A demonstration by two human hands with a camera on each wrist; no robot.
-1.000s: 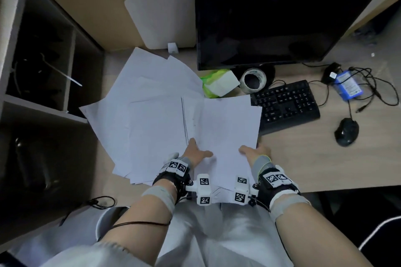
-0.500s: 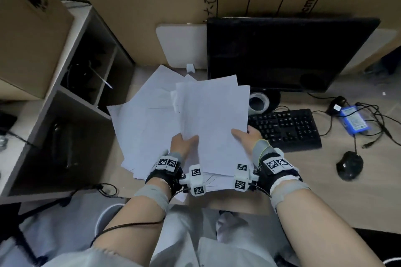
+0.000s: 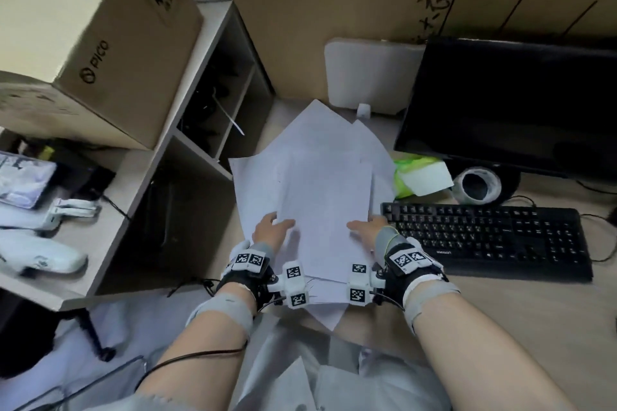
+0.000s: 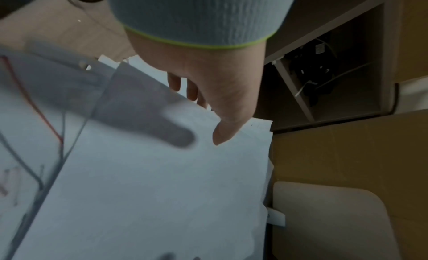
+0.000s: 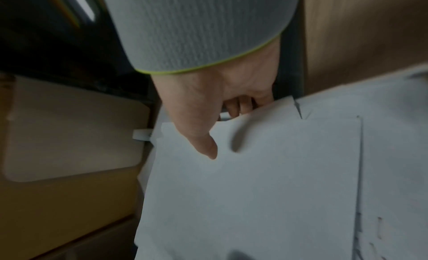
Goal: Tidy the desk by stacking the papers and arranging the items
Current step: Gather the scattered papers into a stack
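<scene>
Head view: left hand (image 3: 272,227) and right hand (image 3: 365,228) pinch the papers (image 3: 320,197), seemingly thumbs on top; sheets fanned, stacking unfinished; keyboard (image 3: 484,237) untouched.

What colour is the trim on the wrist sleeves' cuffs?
Lime green, edging each grey cuff; clearest in the right wrist view.

A wooden desk (image 3: 521,317) bears scattered papers (image 3: 320,157), keyboard (image 3: 484,237), monitor (image 3: 514,103), tape roll (image 3: 477,185).

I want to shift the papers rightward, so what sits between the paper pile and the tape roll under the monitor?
In the head view, a green-and-white packet lies between the papers and the tape roll, its left end touching or tucked under the sheets.
</scene>
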